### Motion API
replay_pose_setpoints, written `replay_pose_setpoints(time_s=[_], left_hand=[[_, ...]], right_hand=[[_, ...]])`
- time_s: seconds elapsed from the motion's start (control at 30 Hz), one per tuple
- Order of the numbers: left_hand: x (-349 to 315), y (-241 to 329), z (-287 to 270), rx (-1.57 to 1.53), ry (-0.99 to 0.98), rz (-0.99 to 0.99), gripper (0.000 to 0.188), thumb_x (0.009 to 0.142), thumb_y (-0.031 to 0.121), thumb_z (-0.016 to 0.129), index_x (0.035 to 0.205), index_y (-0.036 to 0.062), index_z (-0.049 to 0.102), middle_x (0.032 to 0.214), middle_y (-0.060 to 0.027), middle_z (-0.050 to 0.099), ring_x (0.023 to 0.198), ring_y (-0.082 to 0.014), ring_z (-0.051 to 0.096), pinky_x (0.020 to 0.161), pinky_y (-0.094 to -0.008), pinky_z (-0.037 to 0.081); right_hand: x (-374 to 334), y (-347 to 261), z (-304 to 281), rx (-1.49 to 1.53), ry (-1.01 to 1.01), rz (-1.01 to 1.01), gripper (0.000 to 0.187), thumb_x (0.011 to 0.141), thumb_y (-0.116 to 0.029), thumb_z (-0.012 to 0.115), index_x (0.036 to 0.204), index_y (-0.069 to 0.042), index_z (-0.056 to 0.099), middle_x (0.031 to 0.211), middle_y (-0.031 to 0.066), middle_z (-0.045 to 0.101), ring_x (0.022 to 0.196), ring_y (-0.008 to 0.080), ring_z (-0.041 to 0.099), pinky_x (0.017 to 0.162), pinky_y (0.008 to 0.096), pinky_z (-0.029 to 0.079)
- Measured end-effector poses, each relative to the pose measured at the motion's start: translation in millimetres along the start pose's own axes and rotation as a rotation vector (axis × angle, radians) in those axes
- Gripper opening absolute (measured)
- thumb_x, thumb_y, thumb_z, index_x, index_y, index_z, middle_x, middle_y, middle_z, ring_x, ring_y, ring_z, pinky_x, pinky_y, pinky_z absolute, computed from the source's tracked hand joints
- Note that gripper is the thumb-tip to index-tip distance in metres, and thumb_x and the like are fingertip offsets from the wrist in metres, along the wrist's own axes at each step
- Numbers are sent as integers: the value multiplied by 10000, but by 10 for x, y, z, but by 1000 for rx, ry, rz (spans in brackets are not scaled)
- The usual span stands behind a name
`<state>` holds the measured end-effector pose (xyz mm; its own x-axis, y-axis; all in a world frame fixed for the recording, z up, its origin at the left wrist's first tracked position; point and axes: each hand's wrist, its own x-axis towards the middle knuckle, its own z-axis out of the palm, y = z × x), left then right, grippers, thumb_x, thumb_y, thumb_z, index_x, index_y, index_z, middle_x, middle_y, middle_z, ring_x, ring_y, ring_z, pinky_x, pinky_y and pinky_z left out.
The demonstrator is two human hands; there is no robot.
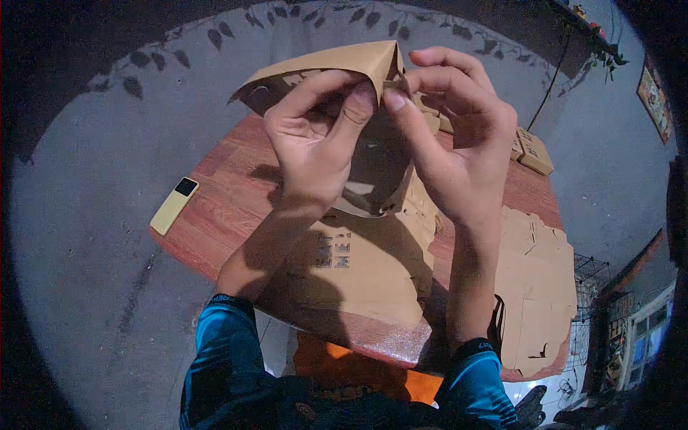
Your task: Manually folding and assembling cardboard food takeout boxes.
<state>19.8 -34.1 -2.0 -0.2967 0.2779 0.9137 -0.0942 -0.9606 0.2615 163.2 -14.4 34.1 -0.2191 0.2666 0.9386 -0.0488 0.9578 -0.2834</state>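
Basically, both hands are up over the table, working on one part-folded cardboard box [351, 60], plain brown. Left hand [315, 140] is closed on it: index finger curls in under the top panel, thumb comes up next to it, both just left of the sharp corner. Right hand [466, 129] grips the same corner from the other side, thumb on the near face by a small flap, index finger behind; the remaining fingers are bent, upper one lifted clear. So the box sits between the two hands, at the fingertips, raised off the table [222, 186], tilted, its long edge running out past the left hand to a point. Dark area between the palms looks like the box's shaded inside, too dark to tell panels apart. Below both hands, a flat cardboard sheet [365, 287] with cut-out lettering lies on the red-brown wood, partly in shadow. Right of the right forearm, more flat cardboard blanks [537, 287], overlapping, slots visible, reaching the table edge. Beyond the right hand, farther back, small folded boxes [534, 152] near the far edge. Well left of the left hand, a yellow phone [170, 213] lies at the table's left edge, camera block up. Blue sleeves [226, 337] end below the wrists. Far right of the right hand, past the blanks, a dark wire rack [593, 276] shows.
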Motion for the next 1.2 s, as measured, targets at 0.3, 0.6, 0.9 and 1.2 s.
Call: replay_pose_setpoints(time_s=[0.3,0.6,0.9,1.2], left_hand=[[76,214,-51,526,-131,311,137,880,-58,609,1006,-47,662,904,-89,616,807,-136,594,722,-248,476],[63,201,-54,383,-157,142,160,905,-87,562,1034,-20,628,900,-46,622,831,-105,602,750,-227,484],[180,235,-172,466,-220,-63,127,914,-11,566,1027,-46,615,966,-72,648,894,-140,615,834,-267,489],[359,124,-317,-104,-121,-574,268,984,221,566,1163,21,574,1099,-102,652,955,-170,634,855,-302,500]], right_hand=[[12,13,18,390,-86,81,405,736,42,796,1023,-9,515,1237,126,534,1101,180,598,956,326,531],[36,30,-62,301,-190,53,460,710,54,820,987,-15,459,1048,80,577,975,144,627,854,285,576],[42,55,-59,70,-86,-24,405,680,-25,850,926,-16,528,903,53,604,862,140,634,739,267,545],[36,448,189,-467,150,-610,174,686,-42,697,846,-75,638,908,75,653,887,255,680,679,322,564]])
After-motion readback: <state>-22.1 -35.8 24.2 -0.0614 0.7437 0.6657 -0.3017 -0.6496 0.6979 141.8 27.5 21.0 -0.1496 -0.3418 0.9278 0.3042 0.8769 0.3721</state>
